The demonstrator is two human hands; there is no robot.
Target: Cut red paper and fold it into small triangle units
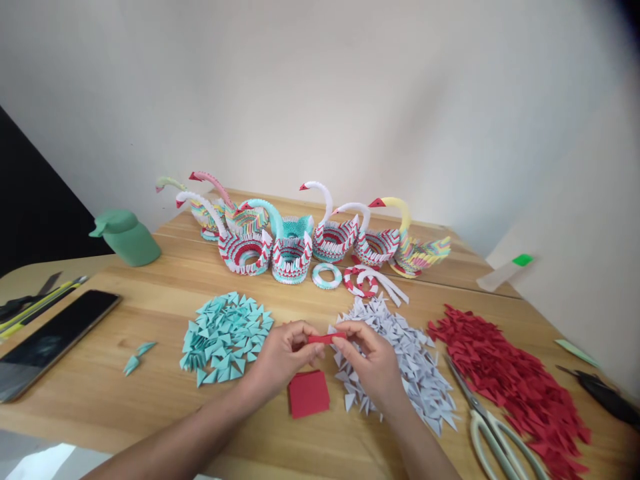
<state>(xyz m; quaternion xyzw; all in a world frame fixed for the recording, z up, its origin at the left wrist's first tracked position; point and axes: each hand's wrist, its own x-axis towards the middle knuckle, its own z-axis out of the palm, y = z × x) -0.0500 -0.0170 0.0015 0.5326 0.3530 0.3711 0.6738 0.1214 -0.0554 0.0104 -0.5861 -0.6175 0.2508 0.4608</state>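
Observation:
A narrow folded strip of red paper (pixel 327 339) is stretched between my two hands above the table. My left hand (pixel 287 350) pinches its left end, and my right hand (pixel 370 357) pinches the right end. Just below lies a small stack of red paper rectangles (pixel 309 395). Left of my left hand spreads a pile of teal folded paper triangles (pixel 225 337). Beneath and beside my right hand is a pile of white paper triangles (pixel 415 363), partly hidden by that hand. Farther right sits a heap of red paper triangles (pixel 520 387).
Several folded-paper swans (pixel 293 257) stand along the back, with a teal-and-white paper ring (pixel 327 276) and a red-and-white ring (pixel 357 283) before them. Scissors (pixel 500 433) lie at right. A green jug (pixel 127 239) and a phone (pixel 55 340) are at left.

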